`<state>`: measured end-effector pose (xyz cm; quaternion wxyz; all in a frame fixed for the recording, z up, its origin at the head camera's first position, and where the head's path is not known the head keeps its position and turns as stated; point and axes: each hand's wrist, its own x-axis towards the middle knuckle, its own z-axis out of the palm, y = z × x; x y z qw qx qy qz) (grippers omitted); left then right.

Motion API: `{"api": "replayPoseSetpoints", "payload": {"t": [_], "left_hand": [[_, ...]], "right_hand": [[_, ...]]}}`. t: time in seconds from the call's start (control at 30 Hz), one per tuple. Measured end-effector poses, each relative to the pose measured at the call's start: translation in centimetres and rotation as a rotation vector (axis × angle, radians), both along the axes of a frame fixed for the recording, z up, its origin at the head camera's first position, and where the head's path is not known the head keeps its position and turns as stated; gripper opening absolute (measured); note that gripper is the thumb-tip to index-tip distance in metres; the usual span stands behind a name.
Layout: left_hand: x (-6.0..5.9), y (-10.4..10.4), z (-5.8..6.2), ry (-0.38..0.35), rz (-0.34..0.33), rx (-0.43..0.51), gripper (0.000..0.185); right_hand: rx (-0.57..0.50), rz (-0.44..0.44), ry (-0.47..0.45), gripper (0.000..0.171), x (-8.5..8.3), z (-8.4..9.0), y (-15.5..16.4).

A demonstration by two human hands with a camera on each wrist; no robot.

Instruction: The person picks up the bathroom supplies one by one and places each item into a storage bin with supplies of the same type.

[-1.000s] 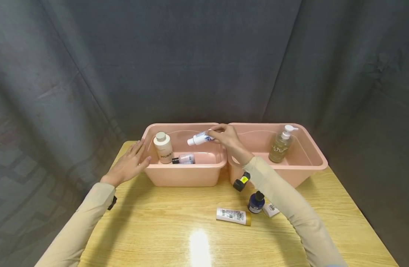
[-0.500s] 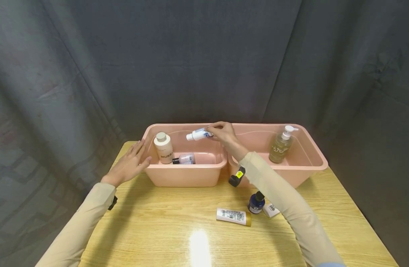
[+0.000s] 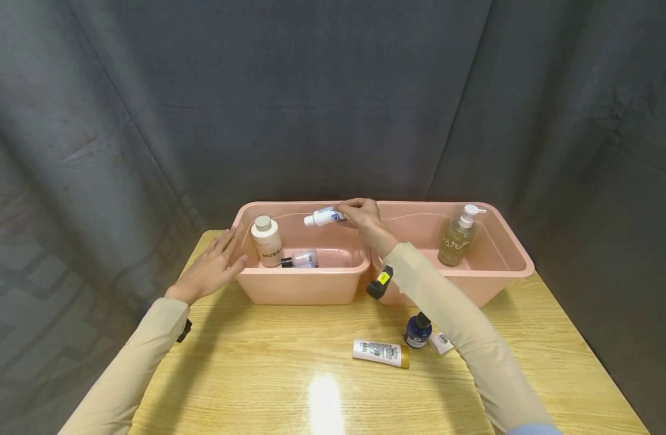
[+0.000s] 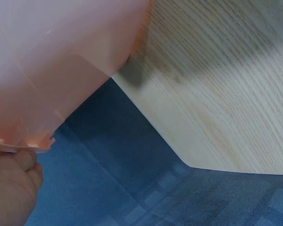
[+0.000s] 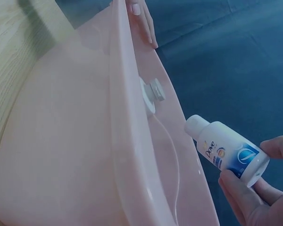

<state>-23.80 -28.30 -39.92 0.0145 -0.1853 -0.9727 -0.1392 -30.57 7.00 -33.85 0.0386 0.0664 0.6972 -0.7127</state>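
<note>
My right hand pinches a small white Dove bottle by its base end, thumb on one side and fingers on the other. The bottle is held tilted over the left pink bin, cap pointing left. My left hand rests with fairly straight fingers on that bin's left rim; the left wrist view shows its fingers under the rim edge. Inside this bin a white bottle with a grey cap stands upright at the left. Beside it lies a small clear pinkish bottle with a black cap.
The right pink bin holds a greenish pump bottle. On the wooden table in front lie a white tube with a gold cap, a dark blue bottle and a white item partly behind my right sleeve. A grey curtain hangs behind.
My right hand has risen slightly with the Dove bottle, which now lies closer to level. The right forearm has shifted a little left. The left hand has stayed on the rim.
</note>
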Motion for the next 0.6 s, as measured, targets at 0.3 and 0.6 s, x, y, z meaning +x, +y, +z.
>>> {"api": "replayPoseSetpoints", "payload": {"t": [0.3,0.6], "left_hand": [[0.0,-0.1,0.0,0.006,0.001,0.001,0.081],[0.0,-0.1,0.0,-0.001,0.002,0.000,0.081]], "right_hand": [[-0.030,-0.039,-0.036,0.036,-1.0,-0.6,-0.6],[-0.030,-0.050,-0.040,0.032,-1.8,-1.4,-1.0]]}}
